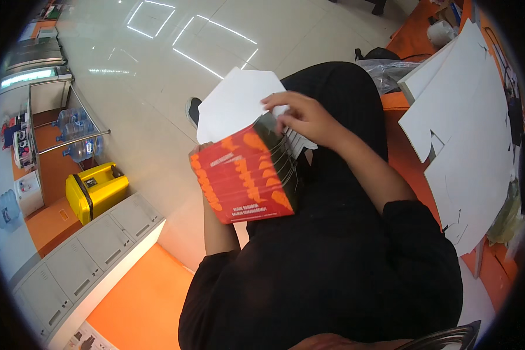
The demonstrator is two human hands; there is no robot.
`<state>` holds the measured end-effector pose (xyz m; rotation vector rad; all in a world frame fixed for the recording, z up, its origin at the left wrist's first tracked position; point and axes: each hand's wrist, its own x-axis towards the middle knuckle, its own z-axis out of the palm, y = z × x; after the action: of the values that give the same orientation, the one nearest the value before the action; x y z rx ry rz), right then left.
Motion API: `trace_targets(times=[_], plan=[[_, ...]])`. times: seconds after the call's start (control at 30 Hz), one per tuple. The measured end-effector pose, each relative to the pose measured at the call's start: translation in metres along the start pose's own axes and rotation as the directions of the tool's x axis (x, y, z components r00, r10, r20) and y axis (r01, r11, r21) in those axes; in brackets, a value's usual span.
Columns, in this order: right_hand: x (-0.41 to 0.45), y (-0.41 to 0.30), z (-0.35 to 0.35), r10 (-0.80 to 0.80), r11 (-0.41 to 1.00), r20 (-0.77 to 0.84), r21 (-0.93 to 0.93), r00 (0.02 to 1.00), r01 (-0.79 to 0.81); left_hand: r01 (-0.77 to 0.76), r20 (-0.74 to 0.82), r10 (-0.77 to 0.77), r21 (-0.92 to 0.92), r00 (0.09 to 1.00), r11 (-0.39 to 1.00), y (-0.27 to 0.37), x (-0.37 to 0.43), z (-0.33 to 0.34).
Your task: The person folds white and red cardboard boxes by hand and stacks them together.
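A nested stack of red and orange printed paperboard food boxes [245, 179] is held above my lap. Its outer faces bear writing, and its dark green side faces right. White inner flaps [240, 105] stand open at the far end. My left hand [197, 155] grips the stack's left edge; most of its fingers are hidden behind the boxes. My right hand [299, 114] is at the upper right corner, with bent fingers at a small white flap of the top box. The fingertips are slightly blurred, and whether they pinch the flap is unclear.
Large cut white boards [468, 131] lean at the right by an orange bench [404, 131] with clear plastic wrap. Grey lockers [74, 267], a yellow bin [98, 190] and water jugs [76, 131] stand left. Glossy tiled floor [148, 87] lies ahead.
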<state>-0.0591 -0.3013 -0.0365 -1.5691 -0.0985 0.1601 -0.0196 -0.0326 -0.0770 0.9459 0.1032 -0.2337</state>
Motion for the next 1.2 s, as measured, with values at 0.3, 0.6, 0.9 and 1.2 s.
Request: trace_targets(times=[0.3, 0.6, 0.9, 1.2], plan=[[-0.030, -0.018, 0.007, 0.080, 0.992, -0.053, 0.101, 0.995, -0.075, -0.367, 0.067, 0.370, 0.378, 0.926, 0.850, 0.006, -0.010, 0.004], [0.010, -0.078, -0.013, -0.114, 0.956, 0.085, -0.260, 0.990, 0.132, 0.316, 0.378, -0.394, 0.253, 0.838, 0.914, 0.058, 0.011, 0.008], [0.005, -0.099, 0.035, -0.207, 0.830, 0.168, -0.492, 0.964, 0.264, 0.489, 0.055, -0.526, 0.299, 0.848, 0.820, 0.075, -0.038, 0.071], [0.002, -0.103, 0.044, -0.220, 0.861, 0.184, -0.426, 0.958, 0.279, 0.291, 0.028, -0.381, 0.596, 0.924, 0.749, 0.088, -0.056, 0.083]])
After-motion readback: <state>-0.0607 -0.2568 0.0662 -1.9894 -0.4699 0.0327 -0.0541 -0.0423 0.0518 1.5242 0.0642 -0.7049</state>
